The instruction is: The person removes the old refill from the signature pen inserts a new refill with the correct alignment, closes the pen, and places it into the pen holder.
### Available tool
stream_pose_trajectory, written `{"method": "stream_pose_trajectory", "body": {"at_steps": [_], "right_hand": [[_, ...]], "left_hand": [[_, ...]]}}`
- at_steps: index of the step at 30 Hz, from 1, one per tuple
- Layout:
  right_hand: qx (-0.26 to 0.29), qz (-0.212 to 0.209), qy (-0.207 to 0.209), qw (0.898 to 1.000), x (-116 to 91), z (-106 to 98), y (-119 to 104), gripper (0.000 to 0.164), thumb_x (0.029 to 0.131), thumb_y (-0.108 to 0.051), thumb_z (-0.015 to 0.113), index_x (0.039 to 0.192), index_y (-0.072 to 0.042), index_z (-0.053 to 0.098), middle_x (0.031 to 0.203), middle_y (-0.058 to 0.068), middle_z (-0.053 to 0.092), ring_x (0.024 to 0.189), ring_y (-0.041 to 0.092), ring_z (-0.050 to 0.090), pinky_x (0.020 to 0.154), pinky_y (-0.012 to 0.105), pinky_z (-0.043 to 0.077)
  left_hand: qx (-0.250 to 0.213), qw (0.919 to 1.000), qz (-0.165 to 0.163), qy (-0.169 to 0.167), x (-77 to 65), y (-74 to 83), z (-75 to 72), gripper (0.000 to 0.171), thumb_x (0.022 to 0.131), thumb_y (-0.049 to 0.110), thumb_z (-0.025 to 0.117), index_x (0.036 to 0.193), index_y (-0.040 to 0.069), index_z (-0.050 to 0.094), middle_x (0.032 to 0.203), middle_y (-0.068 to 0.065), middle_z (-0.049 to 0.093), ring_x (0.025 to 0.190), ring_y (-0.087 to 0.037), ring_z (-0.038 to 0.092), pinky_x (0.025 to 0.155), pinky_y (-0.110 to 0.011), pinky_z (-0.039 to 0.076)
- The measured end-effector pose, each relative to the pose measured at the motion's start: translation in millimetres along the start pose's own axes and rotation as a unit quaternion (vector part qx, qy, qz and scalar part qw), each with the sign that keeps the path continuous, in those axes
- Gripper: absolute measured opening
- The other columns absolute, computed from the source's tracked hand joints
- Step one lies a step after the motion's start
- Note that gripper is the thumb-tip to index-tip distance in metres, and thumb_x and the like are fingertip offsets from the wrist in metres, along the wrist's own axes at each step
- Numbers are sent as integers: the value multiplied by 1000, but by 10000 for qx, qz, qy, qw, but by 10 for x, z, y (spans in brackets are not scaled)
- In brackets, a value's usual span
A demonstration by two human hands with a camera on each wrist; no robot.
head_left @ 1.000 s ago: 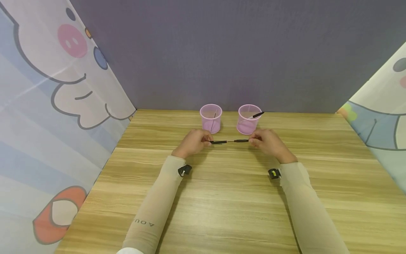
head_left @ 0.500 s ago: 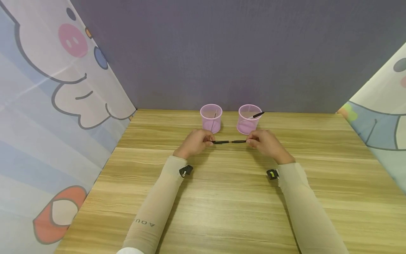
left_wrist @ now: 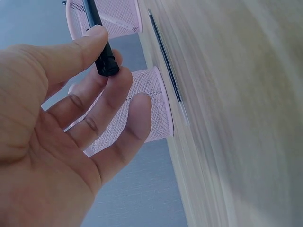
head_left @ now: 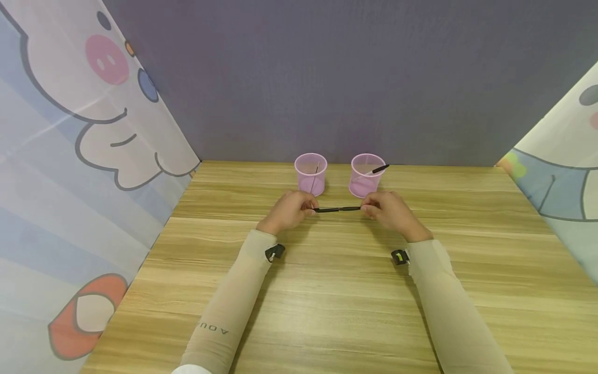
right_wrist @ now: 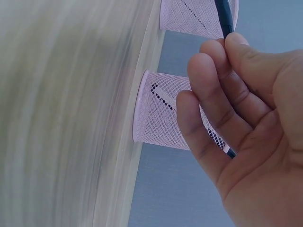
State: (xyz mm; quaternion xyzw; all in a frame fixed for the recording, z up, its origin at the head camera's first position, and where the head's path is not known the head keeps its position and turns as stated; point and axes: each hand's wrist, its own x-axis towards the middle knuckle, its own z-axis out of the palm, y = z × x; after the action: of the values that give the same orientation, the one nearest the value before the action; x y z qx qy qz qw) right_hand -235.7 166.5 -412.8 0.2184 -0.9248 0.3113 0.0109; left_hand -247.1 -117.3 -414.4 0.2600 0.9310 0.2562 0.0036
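In the head view, a slim black pen (head_left: 327, 210) lies level between my two hands, above the wooden table. My left hand (head_left: 286, 212) pinches its left end between thumb and fingertips. At the opposite end, my right hand (head_left: 394, 214) pinches the pen with thumb and forefinger, its other fingers loosely bent in the right wrist view. The two black halves of the pen meet near the middle. The left wrist view shows a blunt black pen end (left_wrist: 106, 64) at the left fingertips. The join is out of sight in both wrist views.
Behind the hands stand a left pink mesh cup (head_left: 303, 183) holding a thin dark stick and a right pink mesh cup (head_left: 363, 190) with a black-ended pen (head_left: 380, 169) leaning out. A thin refill (left_wrist: 165, 59) lies along the table. A grey panel (head_left: 345, 88) closes the back.
The hands have come closer together, the right moving left and the left slightly right. The thin brownish section seen between the pen's black halves has nearly vanished.
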Motion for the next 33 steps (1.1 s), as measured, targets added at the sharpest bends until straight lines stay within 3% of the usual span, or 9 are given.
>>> {"method": "stream_pose_trajectory", "body": {"at_steps": [33], "right_hand": [[31, 61, 69, 10000, 8, 6, 5, 9, 91, -15, 66, 90, -7, 69, 75, 2, 67, 67, 12, 58, 64, 29, 48]], "left_hand": [[-202, 9998, 42, -48, 13, 4, 11, 11, 85, 12, 72, 96, 11, 70, 86, 2, 70, 81, -11, 64, 80, -29, 52]]}}
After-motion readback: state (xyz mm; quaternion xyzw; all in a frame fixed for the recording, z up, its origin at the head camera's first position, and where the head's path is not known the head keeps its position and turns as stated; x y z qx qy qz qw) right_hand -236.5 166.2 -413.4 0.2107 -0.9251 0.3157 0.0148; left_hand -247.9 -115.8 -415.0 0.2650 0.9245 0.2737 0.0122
